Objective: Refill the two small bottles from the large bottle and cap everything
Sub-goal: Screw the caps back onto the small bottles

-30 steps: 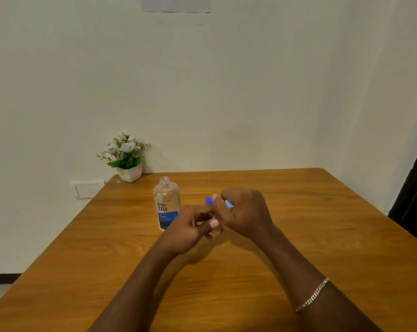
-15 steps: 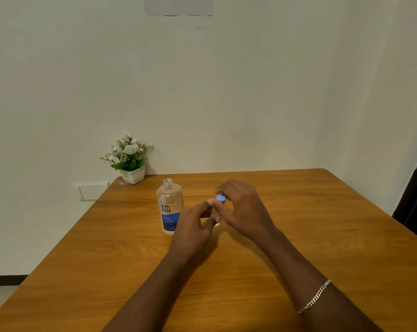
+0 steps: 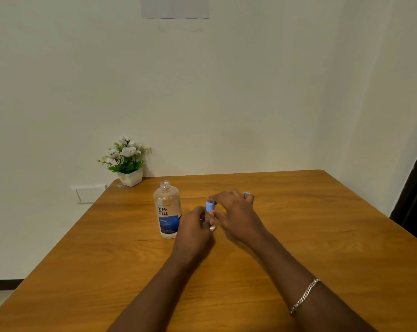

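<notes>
We pinch a smooth blue cylindrical cap [image 3: 210, 206] with our right hand [image 3: 236, 215]; our left hand [image 3: 195, 224] curls around a small bottle, mostly hidden. The uncapped clear plastic large bottle [image 3: 167, 209] stands upright just left on the glossy wooden table [image 3: 298, 236].

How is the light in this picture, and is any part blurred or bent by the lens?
Head view: soft, even light with no glare; faint shadows lie under both arms on the wooden table. The large bottle label reads sharply. The wide-angle lens bends the table edges outward. The small bottle is mostly hidden between the hands.
</notes>
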